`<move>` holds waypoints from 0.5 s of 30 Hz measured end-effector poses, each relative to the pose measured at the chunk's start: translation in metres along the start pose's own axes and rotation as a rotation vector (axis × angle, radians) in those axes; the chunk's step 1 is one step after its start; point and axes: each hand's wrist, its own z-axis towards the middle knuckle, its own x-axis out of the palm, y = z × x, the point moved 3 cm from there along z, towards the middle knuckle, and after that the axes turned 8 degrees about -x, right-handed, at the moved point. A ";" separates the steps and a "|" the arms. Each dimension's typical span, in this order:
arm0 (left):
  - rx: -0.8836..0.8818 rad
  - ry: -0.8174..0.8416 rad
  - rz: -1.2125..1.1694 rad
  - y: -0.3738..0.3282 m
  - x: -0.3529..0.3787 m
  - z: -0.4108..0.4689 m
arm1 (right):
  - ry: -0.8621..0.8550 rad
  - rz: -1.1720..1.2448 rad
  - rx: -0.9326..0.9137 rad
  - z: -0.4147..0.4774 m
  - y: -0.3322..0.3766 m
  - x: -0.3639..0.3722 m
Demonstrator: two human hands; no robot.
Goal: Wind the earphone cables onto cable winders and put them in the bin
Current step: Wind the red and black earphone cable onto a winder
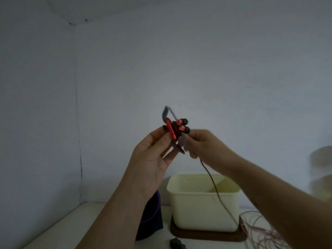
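My left hand (154,157) holds up a dark grey cable winder (177,147) with its thumb and fingers pinching it. Red earphones (181,125) with black tips sit against the winder's upper part. My right hand (203,142) pinches the dark cable (213,182) just right of the winder. The cable hangs down from there in front of the cream bin (203,209). The bin stands on a dark wooden base (206,235) on the white table.
A dark pouch with a purple rim (152,218) stands left of the bin. Pink cables (258,229) lie tangled on the table at the right. A small dark object (177,243) lies near the front edge. White walls meet in a corner at the left.
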 end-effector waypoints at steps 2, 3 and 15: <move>0.016 -0.122 -0.054 0.001 -0.010 0.002 | 0.047 -0.185 -0.063 -0.009 0.002 0.011; 0.020 -0.191 -0.048 0.002 -0.018 0.003 | 0.081 -0.265 -0.087 -0.012 0.004 0.012; 0.097 -0.462 0.558 0.017 -0.039 0.004 | 0.202 -0.696 -0.194 -0.007 0.056 -0.014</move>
